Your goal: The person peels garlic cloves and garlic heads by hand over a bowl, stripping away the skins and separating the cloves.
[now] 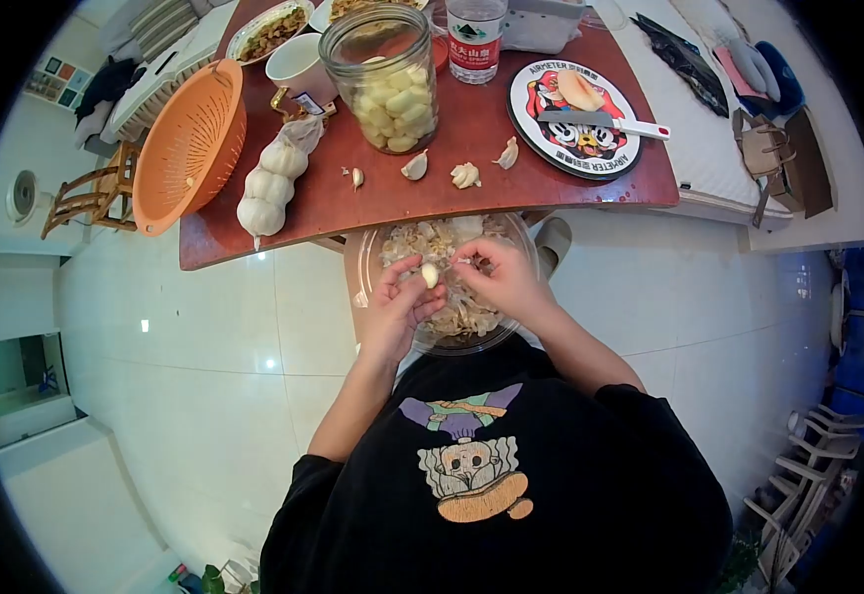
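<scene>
My left hand (399, 305) holds a pale peeled garlic clove (430, 275) between thumb and fingers. Just right of it, my right hand (501, 281) is closed in a pinch, with a small bit of skin seeming to show at the fingertips. Both hands are above a clear bowl (452, 346) of garlic skins (466, 315), below the table edge. Several unpeeled cloves and pieces (465, 175) lie along the red table's front edge. Behind them stands a glass jar (382, 91) partly filled with peeled cloves.
An orange colander (194, 148) and netted garlic bulbs (275, 180) are at the table's left. A white mug (300, 67) and a water bottle (474, 38) flank the jar. On the right, a plate (590, 166) bears a knife (605, 120) and a cut fruit (580, 90).
</scene>
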`<state>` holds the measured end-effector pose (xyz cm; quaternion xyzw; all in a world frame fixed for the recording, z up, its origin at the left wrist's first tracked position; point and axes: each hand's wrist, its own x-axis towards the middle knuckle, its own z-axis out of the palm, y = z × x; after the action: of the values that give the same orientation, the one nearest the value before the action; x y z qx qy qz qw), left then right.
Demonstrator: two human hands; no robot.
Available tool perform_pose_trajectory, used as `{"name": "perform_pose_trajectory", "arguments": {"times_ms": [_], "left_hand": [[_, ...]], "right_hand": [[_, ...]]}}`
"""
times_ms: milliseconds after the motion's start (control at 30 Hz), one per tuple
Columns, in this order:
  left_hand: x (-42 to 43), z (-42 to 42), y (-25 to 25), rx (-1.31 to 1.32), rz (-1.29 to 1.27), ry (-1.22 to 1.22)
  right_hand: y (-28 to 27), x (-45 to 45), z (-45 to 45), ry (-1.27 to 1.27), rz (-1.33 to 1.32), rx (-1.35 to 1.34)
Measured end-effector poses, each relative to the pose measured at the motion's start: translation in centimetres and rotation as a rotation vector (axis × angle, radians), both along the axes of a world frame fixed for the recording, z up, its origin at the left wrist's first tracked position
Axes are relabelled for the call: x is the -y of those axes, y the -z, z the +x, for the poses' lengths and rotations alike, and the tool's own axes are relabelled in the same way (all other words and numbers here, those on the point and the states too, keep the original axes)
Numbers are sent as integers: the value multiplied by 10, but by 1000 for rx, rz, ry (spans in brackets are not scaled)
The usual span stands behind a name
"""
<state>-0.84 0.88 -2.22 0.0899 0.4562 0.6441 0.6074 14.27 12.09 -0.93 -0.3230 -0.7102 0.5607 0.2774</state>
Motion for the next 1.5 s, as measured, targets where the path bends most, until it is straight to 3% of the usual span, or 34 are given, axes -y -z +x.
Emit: {"name": "perform_pose_trajectory", "arguments": {"times_ms": [167, 467, 667, 1067, 1500], "left_hand": [[2, -7, 4, 191, 32, -17], [3, -12, 6, 360, 71, -7], [2, 2, 0, 75, 132, 10], [2, 8, -3, -170, 147, -16], [2, -1, 0, 342, 118, 122]], "right_hand": [[0, -6, 4, -62, 45, 81], [-2, -2, 0, -62, 369, 21], [-13, 1, -3, -83, 473, 85], [-8, 2, -6, -52, 438, -3], [-5, 2, -5, -63, 291, -57]]}}
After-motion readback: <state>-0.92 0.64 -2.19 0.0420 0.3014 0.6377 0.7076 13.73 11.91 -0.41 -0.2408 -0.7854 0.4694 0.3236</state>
